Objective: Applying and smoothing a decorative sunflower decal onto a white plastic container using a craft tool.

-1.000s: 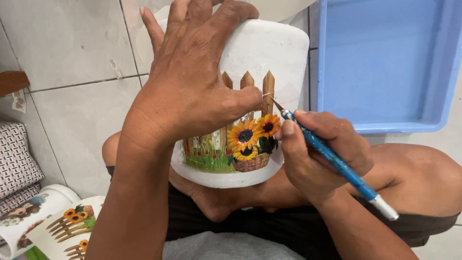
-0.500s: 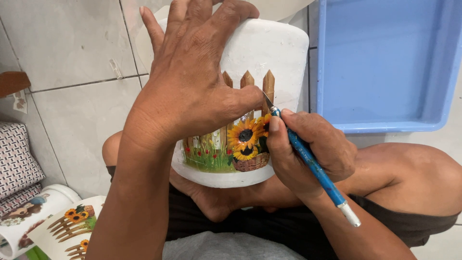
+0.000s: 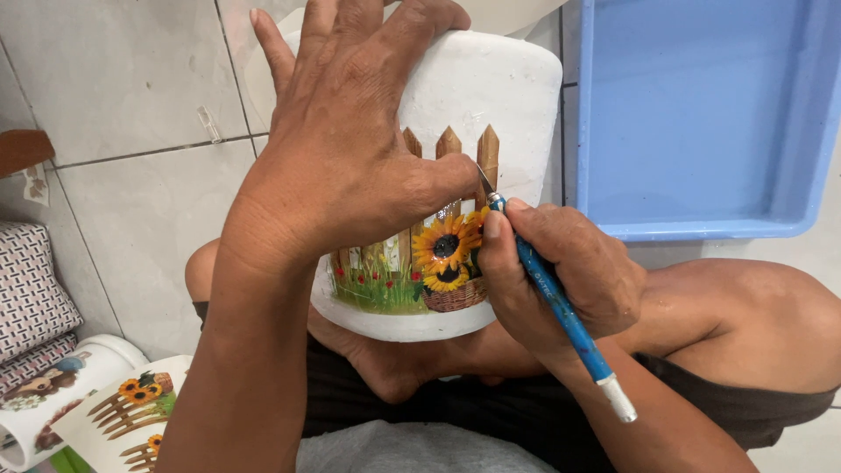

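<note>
A white pot (image 3: 491, 96) lies on its side over my crossed legs, bearing a picture of a brown picket fence, sunflowers and a basket (image 3: 442, 250). My left hand (image 3: 350, 149) is spread over the pot and grips it, thumb pressed on the fence. My right hand (image 3: 552, 271) holds a blue craft knife (image 3: 552, 293) like a pen. The blade tip touches the picture between two fence pickets, just beside my left thumb.
A light blue plastic tray (image 3: 701, 114) sits on the tiled floor at the upper right. At the lower left stand another decorated white pot (image 3: 53, 385), a sheet with sunflower and fence pictures (image 3: 123, 416) and patterned fabric (image 3: 26, 289).
My right hand has slid left and slightly up, bringing the knife tip from the right fence picket's edge to a spot next to my left thumb. The knife handle has swung steeper.
</note>
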